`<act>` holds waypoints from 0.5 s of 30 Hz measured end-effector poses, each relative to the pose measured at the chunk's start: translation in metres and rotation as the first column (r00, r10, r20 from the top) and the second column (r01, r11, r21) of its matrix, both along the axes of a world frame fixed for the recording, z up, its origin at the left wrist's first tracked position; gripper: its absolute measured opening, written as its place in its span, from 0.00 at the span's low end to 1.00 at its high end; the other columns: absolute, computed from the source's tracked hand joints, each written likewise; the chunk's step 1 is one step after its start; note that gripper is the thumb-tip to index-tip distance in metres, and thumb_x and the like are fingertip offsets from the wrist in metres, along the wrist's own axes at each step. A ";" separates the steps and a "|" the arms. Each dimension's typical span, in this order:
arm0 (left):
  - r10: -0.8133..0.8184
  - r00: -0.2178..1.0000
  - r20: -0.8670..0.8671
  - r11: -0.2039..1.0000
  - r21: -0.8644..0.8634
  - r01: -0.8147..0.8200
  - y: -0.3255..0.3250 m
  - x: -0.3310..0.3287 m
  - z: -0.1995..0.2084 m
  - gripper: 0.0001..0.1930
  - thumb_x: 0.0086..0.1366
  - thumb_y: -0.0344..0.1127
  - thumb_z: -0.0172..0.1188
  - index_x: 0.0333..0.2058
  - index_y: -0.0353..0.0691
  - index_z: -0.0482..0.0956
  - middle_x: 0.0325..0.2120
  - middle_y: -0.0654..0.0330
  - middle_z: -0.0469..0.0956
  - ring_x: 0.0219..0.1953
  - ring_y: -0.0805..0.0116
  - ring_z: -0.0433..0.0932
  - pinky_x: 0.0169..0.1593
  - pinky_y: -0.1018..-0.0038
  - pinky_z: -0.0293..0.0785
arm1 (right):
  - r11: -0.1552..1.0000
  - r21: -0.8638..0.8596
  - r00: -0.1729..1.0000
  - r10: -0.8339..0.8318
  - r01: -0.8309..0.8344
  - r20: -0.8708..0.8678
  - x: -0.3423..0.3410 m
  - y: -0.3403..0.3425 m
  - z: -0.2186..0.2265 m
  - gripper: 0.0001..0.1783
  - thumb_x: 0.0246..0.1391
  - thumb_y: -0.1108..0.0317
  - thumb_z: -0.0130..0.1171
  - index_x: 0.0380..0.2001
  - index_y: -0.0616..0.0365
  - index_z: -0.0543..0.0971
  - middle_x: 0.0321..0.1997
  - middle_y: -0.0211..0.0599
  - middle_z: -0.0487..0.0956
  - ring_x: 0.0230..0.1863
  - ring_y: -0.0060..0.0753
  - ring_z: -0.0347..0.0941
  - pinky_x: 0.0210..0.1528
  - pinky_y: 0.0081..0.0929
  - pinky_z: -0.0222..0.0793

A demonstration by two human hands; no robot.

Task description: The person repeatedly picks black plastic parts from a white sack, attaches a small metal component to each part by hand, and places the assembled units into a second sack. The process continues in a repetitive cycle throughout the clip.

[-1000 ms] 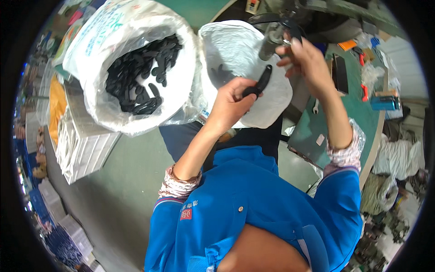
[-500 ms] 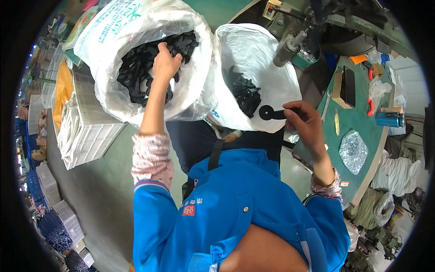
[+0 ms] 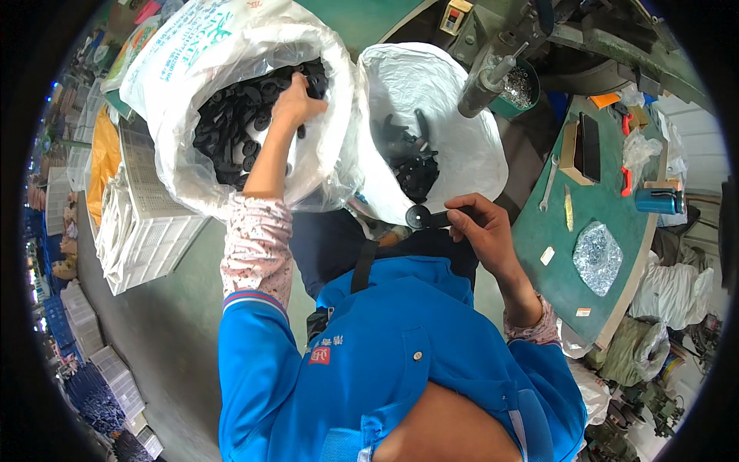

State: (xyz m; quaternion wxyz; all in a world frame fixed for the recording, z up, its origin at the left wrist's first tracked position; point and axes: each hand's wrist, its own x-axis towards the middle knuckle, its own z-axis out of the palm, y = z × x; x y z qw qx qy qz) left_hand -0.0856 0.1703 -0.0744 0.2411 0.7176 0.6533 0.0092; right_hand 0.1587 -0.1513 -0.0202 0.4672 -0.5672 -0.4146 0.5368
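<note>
My left hand (image 3: 295, 106) reaches into a large white bag (image 3: 342, 146) of black flat parts (image 3: 223, 127), thumb spread from the fingers. Its fingertips are partly hidden, and I see nothing held. My right hand (image 3: 483, 231) pinches a black part with a round, holed end (image 3: 419, 217) between thumb and fingers. It is just below the near rim of a second white bag (image 3: 477, 146). Inside that bag lies a smaller heap of black pieces (image 3: 416, 173), with a curved black piece (image 3: 422, 123) showing above it.
A machine arm (image 3: 485, 85) overhangs the second bag, beside a green bin of metal bits (image 3: 517, 88). On the green table (image 3: 531, 246) at right lie a wrench (image 3: 549, 183), a plastic bag (image 3: 598, 258) and a blue flask (image 3: 659, 201). White crates (image 3: 165, 239) stand left.
My right hand has moved left and nearer to me with the round-ended part. My left hand has shifted right in the bag, its thumb spreading. A curved piece now shows above the smaller heap.
</note>
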 end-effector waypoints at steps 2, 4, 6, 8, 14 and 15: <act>0.011 0.999 -0.039 1.000 0.014 -0.010 -0.019 0.010 0.007 0.41 0.45 0.42 0.67 0.59 0.48 0.57 0.50 0.43 0.70 0.53 0.47 0.71 0.53 0.59 0.70 | 1.000 0.002 1.000 -0.017 0.017 -0.016 -0.001 0.000 -0.004 0.10 0.57 0.67 0.59 0.41 0.60 0.78 0.24 0.27 0.76 0.25 0.14 0.70 0.28 0.13 0.65; 0.044 0.998 -0.046 0.993 0.114 -0.038 -0.032 0.016 0.009 0.40 0.46 0.40 0.67 0.58 0.48 0.57 0.50 0.42 0.68 0.54 0.45 0.69 0.54 0.59 0.69 | 1.000 -0.019 1.000 -0.020 0.020 -0.017 -0.002 0.003 -0.005 0.10 0.57 0.67 0.59 0.40 0.60 0.78 0.24 0.27 0.76 0.25 0.14 0.70 0.28 0.13 0.65; 0.093 0.995 -0.035 0.978 0.193 -0.085 -0.039 0.022 0.012 0.39 0.47 0.35 0.66 0.58 0.47 0.57 0.52 0.41 0.65 0.56 0.44 0.65 0.55 0.58 0.68 | 0.999 -0.028 0.999 -0.017 0.016 -0.033 -0.005 0.004 -0.006 0.10 0.57 0.67 0.59 0.40 0.60 0.78 0.24 0.27 0.76 0.25 0.14 0.70 0.28 0.13 0.65; 0.090 0.995 -0.031 0.979 0.187 -0.083 -0.035 0.023 0.008 0.38 0.48 0.35 0.65 0.58 0.47 0.58 0.51 0.41 0.66 0.54 0.44 0.68 0.54 0.58 0.69 | 1.000 -0.026 0.998 -0.007 0.006 -0.062 -0.009 0.005 -0.007 0.10 0.57 0.67 0.59 0.40 0.60 0.78 0.24 0.27 0.76 0.25 0.14 0.70 0.28 0.13 0.65; 0.002 1.000 0.031 0.986 0.164 -0.007 -0.050 0.018 0.006 0.32 0.49 0.32 0.61 0.55 0.45 0.63 0.45 0.40 0.70 0.46 0.44 0.75 0.49 0.57 0.71 | 1.000 -0.020 0.996 -0.018 0.016 -0.088 -0.012 0.005 -0.011 0.10 0.58 0.66 0.59 0.40 0.60 0.77 0.25 0.28 0.77 0.25 0.14 0.70 0.28 0.13 0.66; -0.009 0.999 0.037 0.985 0.173 0.002 -0.057 0.017 0.007 0.31 0.49 0.31 0.60 0.54 0.45 0.64 0.44 0.40 0.71 0.45 0.43 0.76 0.48 0.56 0.72 | 0.999 -0.034 0.995 -0.018 0.015 -0.097 -0.012 0.005 -0.011 0.10 0.58 0.66 0.58 0.40 0.60 0.77 0.25 0.28 0.77 0.25 0.15 0.71 0.28 0.13 0.67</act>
